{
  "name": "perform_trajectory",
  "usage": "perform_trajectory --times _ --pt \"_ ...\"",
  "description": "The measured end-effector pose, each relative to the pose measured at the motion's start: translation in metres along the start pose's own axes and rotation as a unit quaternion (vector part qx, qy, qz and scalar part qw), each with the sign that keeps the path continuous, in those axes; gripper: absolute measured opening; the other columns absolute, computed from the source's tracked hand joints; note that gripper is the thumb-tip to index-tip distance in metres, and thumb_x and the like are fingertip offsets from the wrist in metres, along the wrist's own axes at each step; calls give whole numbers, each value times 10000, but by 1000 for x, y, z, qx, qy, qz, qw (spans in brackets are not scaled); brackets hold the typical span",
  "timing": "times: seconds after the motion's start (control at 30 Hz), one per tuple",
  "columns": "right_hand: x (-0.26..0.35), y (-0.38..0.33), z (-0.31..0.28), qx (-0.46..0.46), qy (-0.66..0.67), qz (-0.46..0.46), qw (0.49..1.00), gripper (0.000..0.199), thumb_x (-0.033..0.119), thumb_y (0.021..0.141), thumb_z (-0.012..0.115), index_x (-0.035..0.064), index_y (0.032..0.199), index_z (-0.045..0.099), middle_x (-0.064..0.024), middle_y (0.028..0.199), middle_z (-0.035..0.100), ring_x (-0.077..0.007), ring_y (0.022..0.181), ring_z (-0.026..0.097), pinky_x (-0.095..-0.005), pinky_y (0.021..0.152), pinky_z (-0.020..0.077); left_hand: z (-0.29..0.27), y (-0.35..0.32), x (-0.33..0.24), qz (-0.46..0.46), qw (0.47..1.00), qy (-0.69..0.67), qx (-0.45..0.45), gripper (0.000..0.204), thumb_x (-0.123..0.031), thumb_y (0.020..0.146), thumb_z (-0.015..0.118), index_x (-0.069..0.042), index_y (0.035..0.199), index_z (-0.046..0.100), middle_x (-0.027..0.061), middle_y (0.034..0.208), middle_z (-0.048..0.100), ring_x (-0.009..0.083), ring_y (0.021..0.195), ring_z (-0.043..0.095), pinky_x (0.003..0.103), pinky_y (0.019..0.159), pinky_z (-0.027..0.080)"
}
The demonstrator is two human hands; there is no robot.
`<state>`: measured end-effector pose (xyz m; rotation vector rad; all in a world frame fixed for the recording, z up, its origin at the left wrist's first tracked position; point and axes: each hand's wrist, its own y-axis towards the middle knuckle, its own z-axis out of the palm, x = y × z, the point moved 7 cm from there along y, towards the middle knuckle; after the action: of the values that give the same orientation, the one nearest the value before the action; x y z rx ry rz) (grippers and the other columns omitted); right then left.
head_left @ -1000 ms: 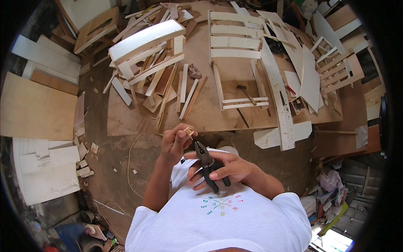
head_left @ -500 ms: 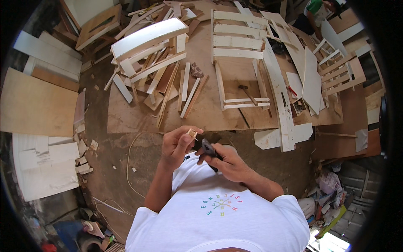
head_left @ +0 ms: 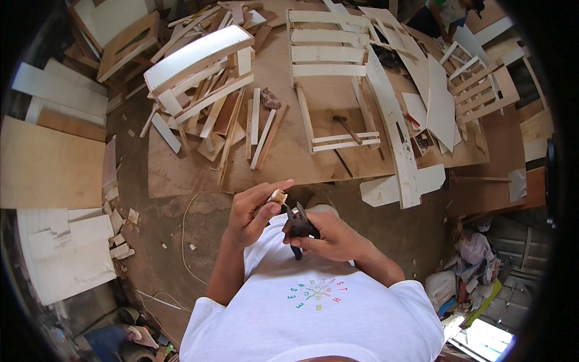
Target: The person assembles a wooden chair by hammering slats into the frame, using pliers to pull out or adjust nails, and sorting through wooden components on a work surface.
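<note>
Between the thumb and fingers of my left hand [head_left: 252, 211] is a small wooden block [head_left: 278, 196], pale on its cut faces. My right hand [head_left: 330, 234] grips dark pliers [head_left: 300, 224] by the handles, in front of my chest. Their jaws are parted and point up toward the block; a thin nail seems to stick out of it, too small to be sure of. On the worktable [head_left: 241, 175] ahead lies a slatted wooden frame [head_left: 329, 71], and a hammer [head_left: 348, 129] rests in its lower half.
Left on the table, a curved white-topped wooden piece [head_left: 199, 58] sits over a pile of sticks. A long white board [head_left: 395, 133] runs along the right, near a box of nails [head_left: 422, 142]. Another person [head_left: 443, 17] is at the far right. Scraps [head_left: 120, 238] and a cord [head_left: 186, 241] lie on the floor.
The pliers have turned in my right hand, and their jaws now show spread apart. The block has tilted slightly in my left hand. The whole view has shifted a little.
</note>
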<state>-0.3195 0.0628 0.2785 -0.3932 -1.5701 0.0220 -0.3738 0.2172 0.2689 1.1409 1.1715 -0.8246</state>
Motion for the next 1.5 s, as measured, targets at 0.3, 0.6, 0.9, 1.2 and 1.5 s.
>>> perform_trajectory --times 0.3,0.6,0.9,1.2,1.5 --pt "7 -1 -5 -45 -88 -22 995 169 194 977 664 35 1032 654 -133 828 697 -287 763 685 -395 714 510 1 2 -6 16 999 44 18 410 -156 992 665 22 1361 643 60 798 588 134 676 507 263 631 436" --pt "6 -4 -3 -80 -156 -1 984 217 207 984 650 -7 1008 618 -198 826 662 -381 738 634 -470 678 464 2 -2 -15 26 993 116 24 437 -126 983 681 -32 1406 625 99 854 656 167 698 588 285 659 492" --pt "-3 -11 -3 -90 -193 -11 977 229 212 1006 625 -3 1032 549 -231 843 614 -440 803 599 -521 723 435 12 -9 -13 14 991 133 25 423 -130 988 687 -40 1397 632 122 907 697 191 760 664 298 713 535" --pt "-19 -21 -3 -54 -104 47 992 219 189 1014 606 3 1073 506 -244 867 644 -445 788 622 -503 711 454 24 -10 -8 20 992 123 12 408 -160 972 667 0 1347 660 93 785 619 186 672 576 306 641 466" --pt "-18 -37 -21 -39 -159 10 986 165 142 1027 592 8 1074 508 -172 794 624 -356 701 614 -460 663 461 45 -4 -13 -7 984 170 54 328 -97 959 695 -21 1278 680 175 935 728 287 780 711 355 714 555"
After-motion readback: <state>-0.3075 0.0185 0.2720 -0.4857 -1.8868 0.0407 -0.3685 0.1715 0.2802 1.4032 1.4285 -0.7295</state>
